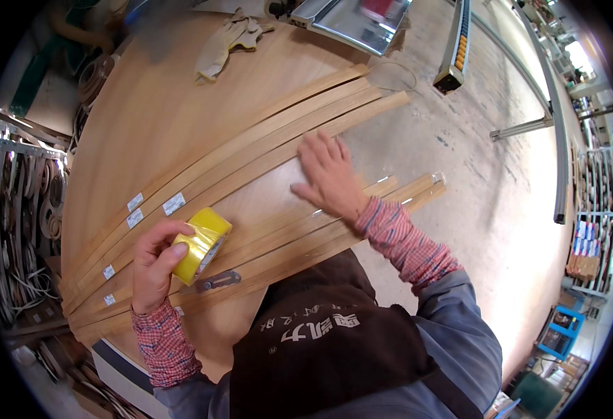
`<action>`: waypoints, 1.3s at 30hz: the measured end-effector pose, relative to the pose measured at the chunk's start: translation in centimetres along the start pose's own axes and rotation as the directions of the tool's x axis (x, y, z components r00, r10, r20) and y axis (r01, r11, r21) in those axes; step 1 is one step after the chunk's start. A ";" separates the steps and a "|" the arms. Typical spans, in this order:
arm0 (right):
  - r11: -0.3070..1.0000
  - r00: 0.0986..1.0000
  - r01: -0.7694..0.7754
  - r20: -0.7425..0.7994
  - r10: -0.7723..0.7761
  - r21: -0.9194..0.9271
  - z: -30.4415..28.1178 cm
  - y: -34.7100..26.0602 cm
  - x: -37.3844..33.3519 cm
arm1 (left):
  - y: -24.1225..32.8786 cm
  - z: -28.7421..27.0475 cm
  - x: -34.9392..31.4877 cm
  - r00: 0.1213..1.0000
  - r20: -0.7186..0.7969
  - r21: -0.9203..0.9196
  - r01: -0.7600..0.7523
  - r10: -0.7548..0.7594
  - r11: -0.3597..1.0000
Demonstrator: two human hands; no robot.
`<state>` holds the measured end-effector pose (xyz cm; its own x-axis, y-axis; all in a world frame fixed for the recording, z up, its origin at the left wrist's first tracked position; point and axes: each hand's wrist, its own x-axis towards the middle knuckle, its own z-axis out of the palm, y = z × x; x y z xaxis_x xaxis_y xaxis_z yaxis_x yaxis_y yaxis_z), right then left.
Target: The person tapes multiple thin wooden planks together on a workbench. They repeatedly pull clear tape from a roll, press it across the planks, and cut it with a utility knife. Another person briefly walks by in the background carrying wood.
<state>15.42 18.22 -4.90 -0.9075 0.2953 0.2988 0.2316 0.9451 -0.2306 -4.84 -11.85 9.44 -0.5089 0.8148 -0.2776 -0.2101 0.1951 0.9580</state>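
Note:
My left hand (pixel 158 260) grips a roll of yellow packing tape (pixel 205 244) by its near left side, above the wooden strips nearest me. Fingers spread, my right hand (pixel 329 171) reaches over the gap between two groups of strips. Its fingertips are at the edge of the far group of long wooden strips (pixel 271 140); whether they touch is hard to tell. The near strips (pixel 299 241) lie closer to my body, with clear tape at their right ends. A grey utility knife (pixel 220 280) rests on them, just right of the tape roll. Small white labels (pixel 174 203) are stuck on several strips.
The strips lie on a wood-coloured tabletop (pixel 132 119), their right ends sticking out past its edge. A pair of work gloves (pixel 229 45) lies at the far side. Beyond are a metal-framed machine (pixel 362 28) and a roller rail (pixel 454 56). Shelves of coiled edging (pixel 27 188) stand left.

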 end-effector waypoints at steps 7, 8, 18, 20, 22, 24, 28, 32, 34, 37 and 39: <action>0.984 0.993 0.092 0.088 -0.080 -0.153 0.9 5.4 1.9 | 1.4 3.5 2.8 1.000 0.024 0.057 0.015 -0.016 0.998; 0.970 0.993 0.112 0.071 -0.099 -0.216 0.8 4.9 1.3 | 1.8 4.1 2.9 0.999 0.010 0.042 0.031 -0.031 0.999; 0.991 0.974 0.107 0.192 -0.121 0.085 -0.8 8.3 4.8 | 1.5 8.7 8.4 0.989 0.141 0.128 0.031 -0.049 0.991; 0.989 0.971 0.109 0.204 -0.127 0.099 -1.2 8.5 4.7 | 2.2 9.8 9.9 0.983 0.152 0.149 0.084 -0.107 0.985; 0.981 0.982 0.142 0.106 -0.157 0.134 -0.8 8.0 4.7 | 2.5 10.1 10.1 0.979 0.167 0.177 0.085 -0.115 0.980; 0.953 0.989 0.145 -0.021 -0.145 0.265 -1.4 7.7 4.1 | 2.3 10.4 10.9 0.976 0.192 0.214 0.062 -0.104 0.975; -0.025 0.889 -0.456 0.457 0.041 0.890 -4.5 6.4 2.7 | 2.9 11.5 11.6 0.971 0.222 0.230 0.041 -0.093 0.972; -0.213 0.855 -0.515 0.515 -0.060 0.830 -6.2 5.2 2.0 | 3.4 12.1 13.1 0.941 0.315 0.265 0.036 -0.122 0.964; -0.263 0.860 -0.500 0.509 -0.040 0.825 -6.7 4.9 1.5 | 3.6 12.2 13.8 0.920 0.363 0.291 0.039 -0.148 0.956; -0.318 0.829 -0.527 0.559 0.010 0.788 -6.9 4.8 0.6 | 3.8 12.4 14.6 0.896 0.417 0.328 0.012 -0.156 0.945; -0.335 0.808 -0.541 0.587 0.045 0.771 -6.9 4.4 0.4 | 4.0 12.6 15.1 0.886 0.451 0.326 -0.054 -0.106 0.944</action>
<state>18.53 23.47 0.62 -0.9289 0.1989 -0.3122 0.1434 -0.5843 -0.7988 -2.84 8.15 10.01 -0.0522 0.9477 -0.3147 0.1014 0.3186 0.9425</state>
